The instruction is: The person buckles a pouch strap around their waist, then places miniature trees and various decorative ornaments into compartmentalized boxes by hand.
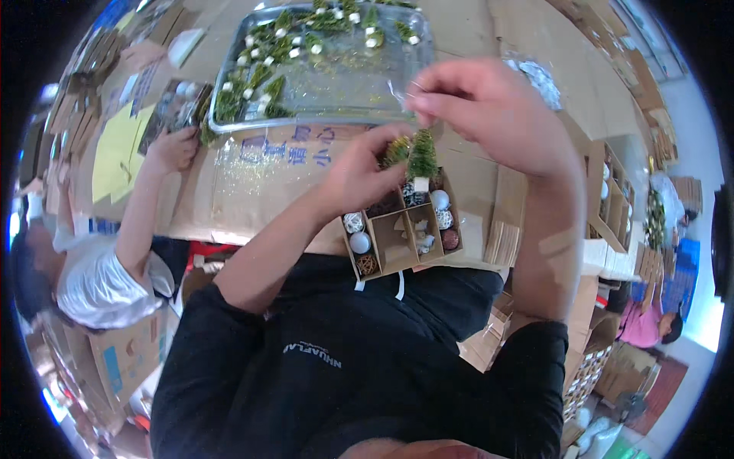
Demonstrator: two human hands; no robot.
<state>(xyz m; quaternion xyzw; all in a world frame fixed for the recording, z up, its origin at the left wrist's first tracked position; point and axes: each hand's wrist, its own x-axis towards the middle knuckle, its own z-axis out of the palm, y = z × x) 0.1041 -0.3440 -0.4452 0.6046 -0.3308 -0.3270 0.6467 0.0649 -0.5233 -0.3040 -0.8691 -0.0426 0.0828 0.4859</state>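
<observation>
Above the divided cardboard box [394,246], my left hand [358,177] is closed with its fingertips at a small green bottle-brush tree [423,157] with a white base. Part of another yellowish-green tree [395,151] shows by those fingers. My right hand [478,103] is raised above the trees, thumb and forefinger pinched. A thin, clear, shiny bit shows beside that pinch, too small to make out. In the box's compartments sit white balls [360,243], a brown woven ball [367,265], a reddish-brown ball [450,239] and pale pieces [424,239].
A metal tray [329,92] of small trees and gold glitter lies beyond the box. At left, a co-worker's hand [182,148] touches a box of ornaments [177,107] near yellow paper [118,149]. Another ornament box [608,195] stands at right, with cardboard strips [502,243] nearer.
</observation>
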